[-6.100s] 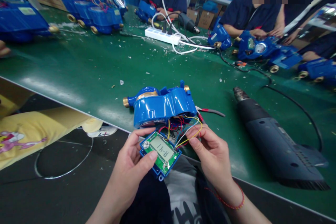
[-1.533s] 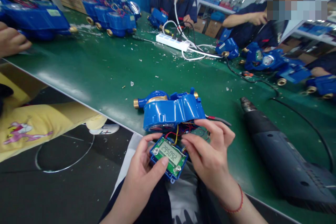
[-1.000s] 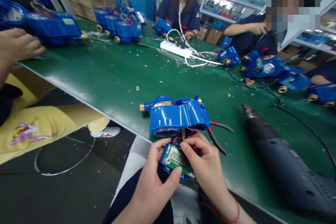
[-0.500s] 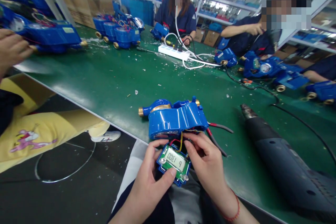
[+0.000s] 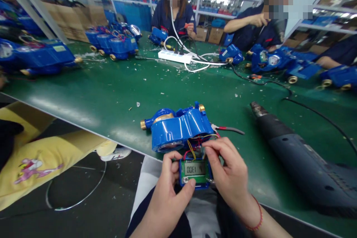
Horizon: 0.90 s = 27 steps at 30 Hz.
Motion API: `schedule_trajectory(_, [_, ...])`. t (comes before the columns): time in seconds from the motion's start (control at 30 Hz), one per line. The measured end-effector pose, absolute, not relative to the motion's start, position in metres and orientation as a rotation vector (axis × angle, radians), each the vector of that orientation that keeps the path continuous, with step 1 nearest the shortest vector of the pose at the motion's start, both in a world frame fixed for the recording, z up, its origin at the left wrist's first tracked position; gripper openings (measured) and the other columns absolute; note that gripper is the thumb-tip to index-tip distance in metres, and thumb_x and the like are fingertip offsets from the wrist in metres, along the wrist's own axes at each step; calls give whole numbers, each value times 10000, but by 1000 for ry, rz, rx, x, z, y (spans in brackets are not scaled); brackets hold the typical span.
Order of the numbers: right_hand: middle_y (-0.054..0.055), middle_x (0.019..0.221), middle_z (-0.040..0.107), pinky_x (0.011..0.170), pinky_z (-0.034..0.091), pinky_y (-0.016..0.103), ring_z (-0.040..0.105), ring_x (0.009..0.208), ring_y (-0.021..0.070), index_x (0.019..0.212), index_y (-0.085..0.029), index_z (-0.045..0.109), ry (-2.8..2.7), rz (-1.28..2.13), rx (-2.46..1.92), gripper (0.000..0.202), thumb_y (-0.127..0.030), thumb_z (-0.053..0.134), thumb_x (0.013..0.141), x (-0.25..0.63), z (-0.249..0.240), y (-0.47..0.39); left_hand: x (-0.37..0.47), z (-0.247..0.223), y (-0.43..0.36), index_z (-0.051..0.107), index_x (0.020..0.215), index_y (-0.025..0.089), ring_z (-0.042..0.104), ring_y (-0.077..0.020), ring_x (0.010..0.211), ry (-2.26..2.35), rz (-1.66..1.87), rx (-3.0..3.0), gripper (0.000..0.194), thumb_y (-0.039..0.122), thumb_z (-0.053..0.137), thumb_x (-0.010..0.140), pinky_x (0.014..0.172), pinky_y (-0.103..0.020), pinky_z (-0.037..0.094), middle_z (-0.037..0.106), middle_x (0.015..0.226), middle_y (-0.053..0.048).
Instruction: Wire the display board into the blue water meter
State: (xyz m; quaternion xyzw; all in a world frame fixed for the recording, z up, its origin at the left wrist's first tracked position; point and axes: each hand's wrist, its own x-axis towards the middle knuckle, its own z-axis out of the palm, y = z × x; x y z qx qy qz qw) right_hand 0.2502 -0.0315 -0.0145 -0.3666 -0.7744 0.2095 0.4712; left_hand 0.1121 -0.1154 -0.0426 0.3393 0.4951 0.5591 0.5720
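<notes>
My left hand grips a circuit board with an LCD display in a blue frame, its thumb on the lower front edge. The digits on the screen appear upside down. My right hand is closed in a pinch at the board's upper right, beside thin wires; what its fingertips hold is too small to make out. Red and yellow wires run from the board into a blue water meter with brass ends, lying on its side just beyond my hands. A grey cable with a red sleeve sticks out at the meter's right.
A heat gun lies on the green table at right. Farther back are a white power strip with cables and several other blue meters. Two co-workers sit across the table; a person in yellow trousers is at left.
The display board has turned level and shifted slightly right in the view. My right fingers have drawn together at its upper right. The co-worker opposite has raised a hand holding something orange.
</notes>
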Motion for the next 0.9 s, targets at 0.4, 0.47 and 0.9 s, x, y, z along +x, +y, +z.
schedule_trajectory(0.4, [106,1409,468,1089,427,425,474,1318,275,1417,-286,370,-1876,787,-1090,756,-392,761,780,284,-48,-68,144,-25,-123,526,1109,246,546,-255,1200,989,1367,625,331,521,541,925,1012,-392,399,599,1263,-92])
schedule_trajectory(0.47, [87,1344,542,1049,466,419,536,1257,250,1346,-287,438,-1850,782,-1112,635,-222,721,782,279,-45,-58,141,-24,-122,588,1056,232,496,-267,1246,1040,1390,677,352,550,542,913,1022,-377,383,584,1266,-92])
schedule_trajectory(0.9, [41,1145,691,876,540,284,650,1061,204,1057,-244,666,-1392,1451,-1051,392,-226,793,687,284,-25,-24,133,-38,-115,609,1123,230,588,-208,926,1610,1631,811,246,272,635,882,793,-321,462,620,1042,-64])
